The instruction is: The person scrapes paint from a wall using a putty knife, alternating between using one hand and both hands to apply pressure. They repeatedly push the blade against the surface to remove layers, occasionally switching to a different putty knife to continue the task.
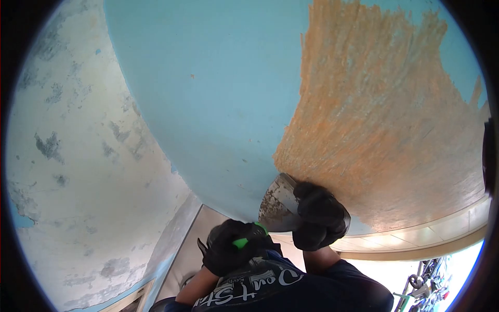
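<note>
My right hand (320, 216), in a black glove, is closed around a scraper. The scraper's wide metal blade (279, 203), speckled with residue, lies against the wall where the blue paint (218, 93) meets a scraped orange-brown patch (369, 104). My left hand (231, 248), also gloved in black, is closed on a green handle (240, 243) in front of my chest. What the green handle belongs to is mostly hidden by the glove and the blade.
To the left, a whitish wall (78, 145) with grey blotches meets the blue wall at a corner. A pale ledge (416, 236) runs along the base at right. Beyond it, at the lower right, are cluttered objects (426, 283) in bright light.
</note>
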### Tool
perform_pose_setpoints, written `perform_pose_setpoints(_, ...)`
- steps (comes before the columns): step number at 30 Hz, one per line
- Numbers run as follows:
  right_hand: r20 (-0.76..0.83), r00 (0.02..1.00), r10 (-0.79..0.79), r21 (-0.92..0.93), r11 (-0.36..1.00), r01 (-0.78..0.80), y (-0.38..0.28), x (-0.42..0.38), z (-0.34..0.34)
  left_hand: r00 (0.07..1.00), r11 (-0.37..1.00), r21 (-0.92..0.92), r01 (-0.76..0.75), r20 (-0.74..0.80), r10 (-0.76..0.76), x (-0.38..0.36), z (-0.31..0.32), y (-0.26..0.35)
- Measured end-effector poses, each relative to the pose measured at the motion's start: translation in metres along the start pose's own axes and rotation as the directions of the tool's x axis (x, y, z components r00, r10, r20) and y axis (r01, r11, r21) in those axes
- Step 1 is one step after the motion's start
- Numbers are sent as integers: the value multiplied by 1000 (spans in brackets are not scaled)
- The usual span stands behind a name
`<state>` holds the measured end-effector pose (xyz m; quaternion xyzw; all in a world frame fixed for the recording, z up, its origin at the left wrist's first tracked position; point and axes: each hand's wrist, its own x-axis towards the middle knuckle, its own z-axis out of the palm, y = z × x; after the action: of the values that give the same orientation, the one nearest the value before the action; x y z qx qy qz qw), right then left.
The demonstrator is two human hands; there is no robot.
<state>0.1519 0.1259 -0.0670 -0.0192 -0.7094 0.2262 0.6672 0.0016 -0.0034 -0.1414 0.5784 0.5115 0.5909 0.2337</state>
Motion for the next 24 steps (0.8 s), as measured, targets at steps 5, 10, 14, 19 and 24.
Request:
perform_pose_setpoints(5,111,994,-11,145,989,-5,-2,-6,-16,1000,999,24,-22,19,22,-14,-7,2)
perform_pose_setpoints(10,116,990,83,104,990,-95,-5,-12,-15,998,997,57,59,17,-60,-24,-3,14)
perform_pose_setpoints(14,39,999,2,275,961,-13,3,-10,-12,999,997,55,51,-14,-50,-26,0,18)
perform_pose_setpoints(19,49,996,81,163,983,-88,-1,-11,-10,985,985,-28,170,-15,-170,-27,5,20)
perform_pose_setpoints(24,-18,998,-55,46,997,56,11,-14,-6,999,997,53,-47,-19,48,1,-13,8)
